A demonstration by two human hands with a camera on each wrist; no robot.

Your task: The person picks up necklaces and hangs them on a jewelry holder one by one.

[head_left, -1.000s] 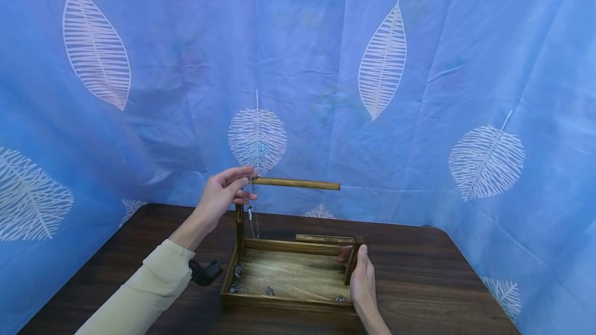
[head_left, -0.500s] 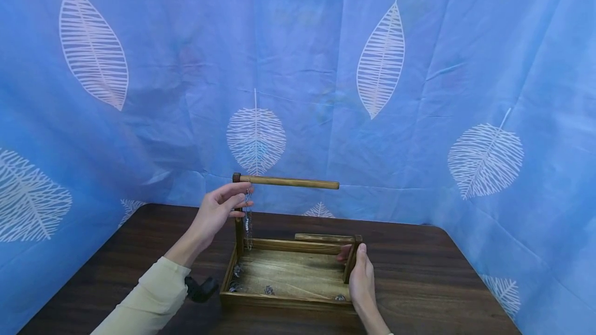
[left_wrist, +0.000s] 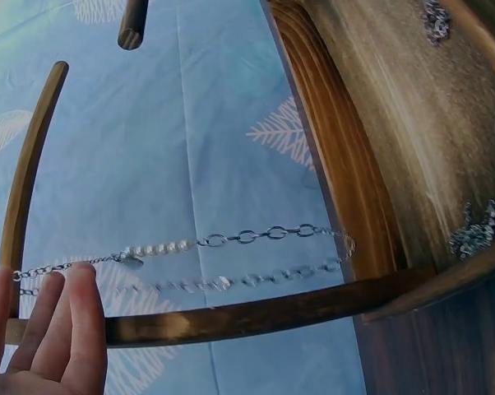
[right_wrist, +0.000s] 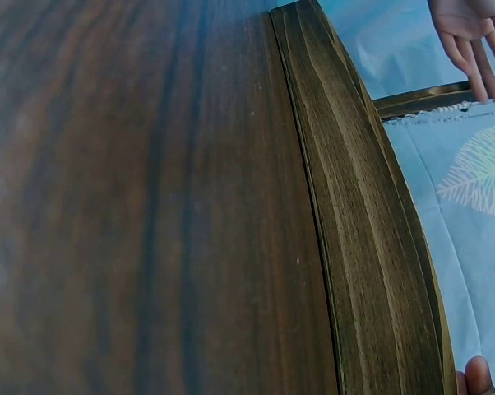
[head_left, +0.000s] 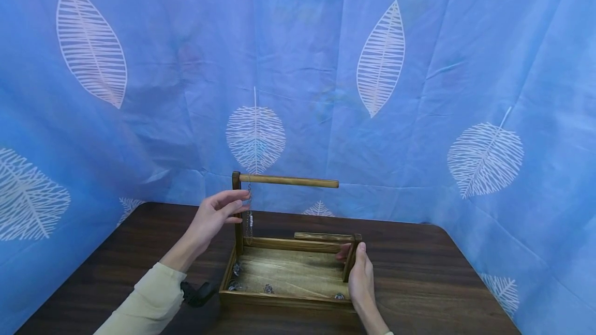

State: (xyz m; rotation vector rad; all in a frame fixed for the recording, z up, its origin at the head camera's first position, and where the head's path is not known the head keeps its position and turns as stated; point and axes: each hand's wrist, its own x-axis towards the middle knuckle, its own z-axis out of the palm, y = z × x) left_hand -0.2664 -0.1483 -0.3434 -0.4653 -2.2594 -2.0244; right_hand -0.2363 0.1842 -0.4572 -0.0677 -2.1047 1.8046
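Observation:
A wooden jewelry stand (head_left: pixel 236 185) has a tall post at its left, a short post at its right and a tray base. From its upper bar (head_left: pixel 288 180) a silver chain necklace (head_left: pixel 251 220) hangs in a loop close to the tall post. White pearl-like beads (left_wrist: pixel 161 248) line part of it in the left wrist view. My left hand (head_left: pixel 211 218) is beside the upper part of the chain, fingers loosely extended and overlapping it in this view. My right hand (head_left: pixel 364 278) grips the short post, thumb on the near side and fingertips (right_wrist: pixel 478 375) behind.
Several small silver chain pieces, one a bunched chain (head_left: pixel 268 289), lie along the tray's left and front sides. A lower bar (head_left: pixel 321 237) extends left from the short post. The dark wood table (head_left: pixel 433 273) meets a blue leaf-patterned curtain (head_left: pixel 298 66) behind.
My left hand has come down from the upper bar and let go of the necklace, which now hangs from the bar. My right hand has stayed on the short post.

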